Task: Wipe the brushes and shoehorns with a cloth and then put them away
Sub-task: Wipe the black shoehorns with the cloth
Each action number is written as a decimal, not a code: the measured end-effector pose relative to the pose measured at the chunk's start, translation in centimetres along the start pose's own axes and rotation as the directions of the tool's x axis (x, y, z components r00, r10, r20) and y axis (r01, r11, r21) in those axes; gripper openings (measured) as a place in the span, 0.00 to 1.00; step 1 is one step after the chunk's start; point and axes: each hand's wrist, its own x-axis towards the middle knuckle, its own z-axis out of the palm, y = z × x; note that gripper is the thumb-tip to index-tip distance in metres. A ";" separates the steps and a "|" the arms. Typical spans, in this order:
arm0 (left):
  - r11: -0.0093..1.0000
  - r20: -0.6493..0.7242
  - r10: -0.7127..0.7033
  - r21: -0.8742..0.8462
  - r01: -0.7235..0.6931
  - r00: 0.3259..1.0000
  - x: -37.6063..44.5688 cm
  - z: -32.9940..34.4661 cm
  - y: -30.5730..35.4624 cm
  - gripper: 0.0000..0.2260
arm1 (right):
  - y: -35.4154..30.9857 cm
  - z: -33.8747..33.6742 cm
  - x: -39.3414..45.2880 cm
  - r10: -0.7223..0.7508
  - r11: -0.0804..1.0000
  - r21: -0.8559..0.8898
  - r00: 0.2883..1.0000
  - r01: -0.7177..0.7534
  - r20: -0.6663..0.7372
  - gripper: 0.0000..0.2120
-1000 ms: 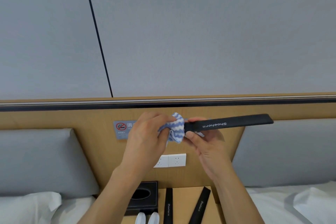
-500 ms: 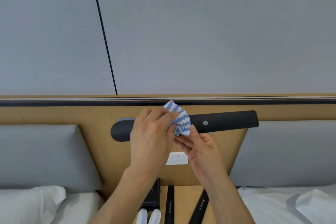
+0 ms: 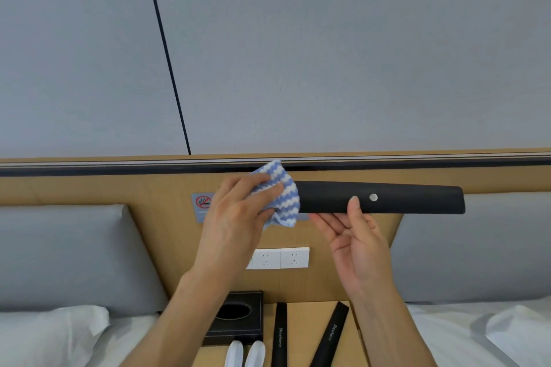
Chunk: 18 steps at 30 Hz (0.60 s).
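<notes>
I hold a long black shoehorn [image 3: 411, 199] level in front of the wooden headboard, its side with a small silver rivet towards me. My right hand [image 3: 354, 235] holds it from below, thumb on its front face near the rivet. My left hand [image 3: 235, 214] grips a blue-and-white striped cloth [image 3: 284, 194], which is wrapped round the shoehorn's left part and hides that end. On the bedside table [image 3: 301, 328] below lie two more black shoehorns [image 3: 280, 337] [image 3: 332, 334], side by side.
A black tissue box [image 3: 238, 319] sits on the table's left side, with two white rounded objects [image 3: 246, 354] in front of it. White wall sockets [image 3: 280, 258] and a no-smoking sign [image 3: 202, 202] are on the headboard. Grey cushions and white pillows flank the table.
The shoehorn was turned over, from its lettered side to its rivet side. My left hand slid the cloth leftward along it, and my right hand shifted right along the underside.
</notes>
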 end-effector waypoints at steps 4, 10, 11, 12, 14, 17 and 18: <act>0.994 0.056 -0.106 -0.031 0.108 0.993 -0.5 -1.0 -3.3 0.17 | -0.9 -0.4 0.4 -0.005 1.000 -0.011 1.000 0.004 -0.013 0.12; 0.991 0.159 -0.113 -0.046 0.122 0.981 -0.7 -2.3 -5.3 0.16 | -1.3 -0.2 0.8 0.021 0.999 -0.045 1.000 -0.022 -0.013 0.10; 0.992 0.167 -0.111 -0.044 0.120 0.980 -0.7 -2.3 -5.2 0.16 | -1.3 -0.1 0.9 0.027 0.998 -0.052 0.999 -0.028 -0.021 0.12; 0.993 0.176 -0.105 -0.038 0.114 0.979 -0.7 -2.4 -5.0 0.15 | -1.3 0.0 1.0 0.031 0.998 -0.056 0.999 -0.033 -0.028 0.15; 0.995 0.199 -0.086 -0.029 0.094 0.976 -0.4 -2.2 -4.2 0.15 | -1.4 0.5 1.3 0.039 0.995 -0.085 0.999 -0.042 -0.034 0.19; 0.994 0.228 -0.059 -0.079 0.079 0.972 0.2 -1.6 -2.3 0.15 | -1.1 1.5 1.5 0.056 0.981 -0.186 0.998 -0.056 -0.008 0.20; 0.991 0.226 -0.053 -0.105 0.078 0.973 0.4 -1.3 -1.5 0.15 | -0.8 1.9 1.5 0.070 0.971 -0.229 0.998 -0.067 0.006 0.20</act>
